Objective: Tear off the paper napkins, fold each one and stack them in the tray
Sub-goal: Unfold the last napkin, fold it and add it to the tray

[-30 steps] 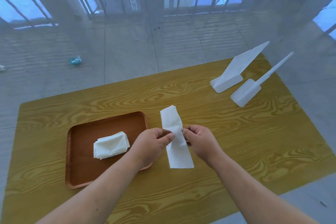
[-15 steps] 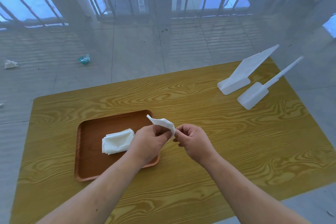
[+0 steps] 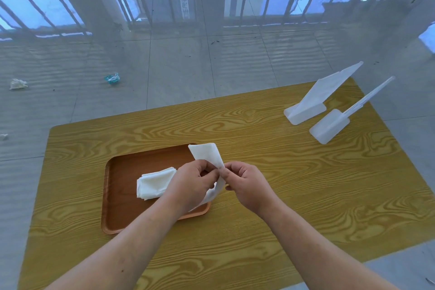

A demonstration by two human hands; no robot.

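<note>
1. Tray point(image 3: 113, 195) on table point(image 3: 306, 195), w/ folded napkin stack point(image 3: 155, 183) inside.
2. Left hand point(image 3: 190, 186) pinches napkin strip point(image 3: 208, 154) over tray's right edge.
3. Right hand point(image 3: 247, 186) pinches same strip, thumbs nearly touching.
4. Two white holders point(image 3: 306, 110) far right.

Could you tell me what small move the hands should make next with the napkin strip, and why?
Probably close the fold: both the left hand and right hand pinch the napkin strip, still loosely bent above the tray, where a folded stack already lies.
</note>
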